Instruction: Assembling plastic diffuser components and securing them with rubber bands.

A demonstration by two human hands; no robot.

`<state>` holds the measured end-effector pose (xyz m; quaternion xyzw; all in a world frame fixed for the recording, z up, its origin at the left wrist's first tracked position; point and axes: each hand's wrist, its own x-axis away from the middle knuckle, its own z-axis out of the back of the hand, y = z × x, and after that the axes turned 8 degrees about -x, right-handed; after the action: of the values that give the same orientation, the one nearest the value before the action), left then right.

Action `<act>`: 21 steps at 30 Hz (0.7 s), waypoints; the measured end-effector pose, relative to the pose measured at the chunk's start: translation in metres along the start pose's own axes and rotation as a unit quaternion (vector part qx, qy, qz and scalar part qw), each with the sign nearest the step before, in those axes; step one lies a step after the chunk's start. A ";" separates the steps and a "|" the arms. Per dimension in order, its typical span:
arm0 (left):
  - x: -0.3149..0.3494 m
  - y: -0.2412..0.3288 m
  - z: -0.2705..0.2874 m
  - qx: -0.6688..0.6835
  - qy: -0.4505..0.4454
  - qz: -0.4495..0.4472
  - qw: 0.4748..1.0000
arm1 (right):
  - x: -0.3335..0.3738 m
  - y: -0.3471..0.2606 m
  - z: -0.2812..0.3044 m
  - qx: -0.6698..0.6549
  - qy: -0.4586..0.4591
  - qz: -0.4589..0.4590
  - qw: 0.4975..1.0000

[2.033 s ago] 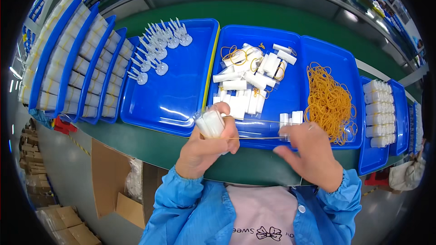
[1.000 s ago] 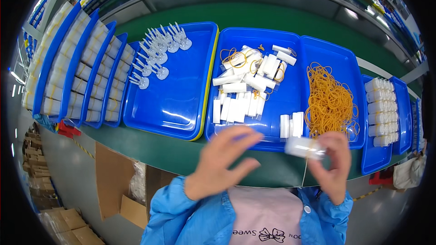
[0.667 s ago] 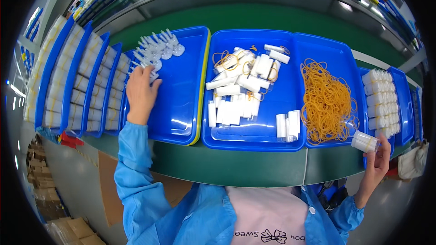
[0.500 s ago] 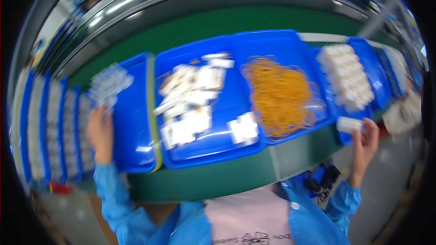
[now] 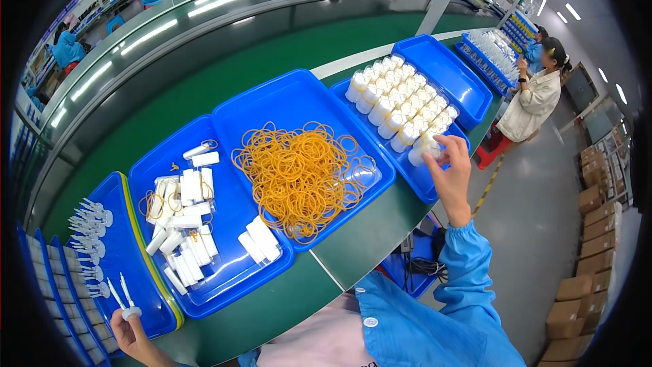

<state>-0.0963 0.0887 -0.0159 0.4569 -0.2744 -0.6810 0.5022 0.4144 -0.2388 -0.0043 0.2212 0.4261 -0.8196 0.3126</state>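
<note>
At the lower left, my left hand pinches a white plastic piece with a round base and two upright prongs. Similar pronged pieces stand in a line in the leftmost open blue tray. My right hand is at the near end of a tray on the right, its fingertips closed on a white cylinder. That cylinder stands beside rows of matching white cylinders with yellow rubber bands around them.
A blue tray holds white blocks in clear wrap. Next to it, another holds a heap of yellow rubber bands. Stacked blue trays line the left. A person works at the far right; cartons stand beyond the aisle.
The view has swung toward the right. My right hand has brought the white cylinder to the rows in the tray. My left hand now holds a pronged piece away from the others.
</note>
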 end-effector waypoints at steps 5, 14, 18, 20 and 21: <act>0.005 0.010 -0.013 0.019 -0.015 -0.002 1.000 | -0.007 0.014 -0.019 0.042 0.002 -0.011 0.999; 0.013 0.022 -0.013 0.038 0.000 0.033 0.999 | -0.003 -0.016 -0.014 -0.091 0.046 -0.041 0.994; 0.019 0.028 -0.018 0.052 0.014 0.046 0.997 | 0.028 -0.090 -0.043 -0.222 -0.054 -0.016 0.973; 0.021 0.035 -0.024 0.064 0.017 0.050 0.997 | 0.052 -0.148 -0.059 -0.288 -0.232 0.073 0.926; 0.019 0.041 -0.029 0.071 0.009 0.043 0.997 | 0.064 -0.172 -0.065 -0.317 -0.345 0.100 0.878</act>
<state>-0.0537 0.0589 -0.0011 0.4849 -0.3368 -0.6335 0.5001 0.2548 -0.1292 0.0170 -0.1448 0.5036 -0.6294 0.5738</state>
